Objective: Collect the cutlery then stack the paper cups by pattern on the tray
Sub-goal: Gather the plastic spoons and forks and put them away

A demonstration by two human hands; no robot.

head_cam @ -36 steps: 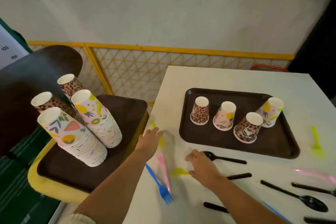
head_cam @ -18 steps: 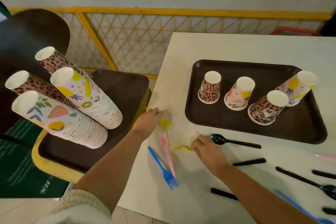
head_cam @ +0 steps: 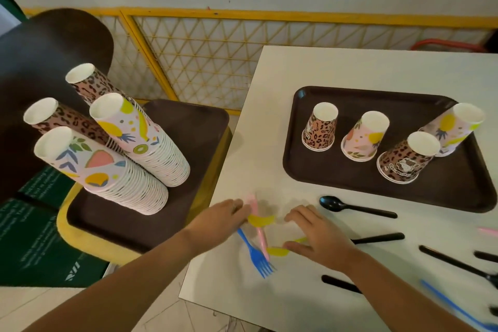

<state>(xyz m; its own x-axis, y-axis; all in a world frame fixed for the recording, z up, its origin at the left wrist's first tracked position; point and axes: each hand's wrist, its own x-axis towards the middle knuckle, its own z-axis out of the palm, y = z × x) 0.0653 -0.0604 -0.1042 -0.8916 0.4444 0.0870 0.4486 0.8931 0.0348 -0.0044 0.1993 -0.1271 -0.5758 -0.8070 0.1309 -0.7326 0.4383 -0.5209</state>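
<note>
Close to the left edge of the white table, my left hand (head_cam: pixel 221 218) pinches a yellow spoon (head_cam: pixel 260 219). My right hand (head_cam: pixel 318 234) holds the handle of a second yellow spoon (head_cam: pixel 277 250) low over the table. A pink utensil (head_cam: pixel 259 229) and a blue fork (head_cam: pixel 256 253) lie between the two hands. The brown tray (head_cam: pixel 296 170) carries upside-down cups: two leopard cups (head_cam: pixel 319 129) (head_cam: pixel 401 162) and two fruit-print cups (head_cam: pixel 363 137) (head_cam: pixel 452 129). Black spoons (head_cam: pixel 350 206) (head_cam: pixel 458 264) lie in front of the tray.
More black handles (head_cam: pixel 377 238) (head_cam: pixel 339 283), a blue utensil (head_cam: pixel 458 307) and a pink one (head_cam: pixel 487 230) lie to the right. Tall leaning cup stacks (head_cam: pixel 140 159) stand on a second brown tray (head_cam: pixel 188 148) left of the table. A yellow mesh fence (head_cam: pixel 215 62) runs behind.
My left hand has brought its yellow spoon down beside the pink utensil. My right hand has moved the other yellow spoon toward the blue fork. The camera tilted down.
</note>
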